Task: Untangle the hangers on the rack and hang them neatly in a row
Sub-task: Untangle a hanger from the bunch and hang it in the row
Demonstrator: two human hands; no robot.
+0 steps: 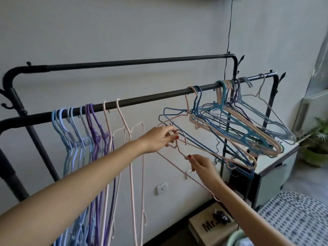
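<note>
A black metal rack (152,98) crosses the view with two rails. On the front rail's left part, blue, purple and pale pink hangers (92,132) hang in a tidy row. Further right, a tangled bunch of blue, teal and pink hangers (236,121) hangs askew. A loose pink hanger (179,164) is held below the rail, off the rack. My left hand (159,137) pinches its hook end beside the dark blue hangers. My right hand (202,164) grips its lower wire arm.
A white cabinet (276,157) stands behind the rack at the right, with a potted plant (317,148) on the floor beyond. A cardboard box (209,228) lies below. A dotted cushion (298,215) fills the lower right corner. A black cable (229,32) hangs down the wall.
</note>
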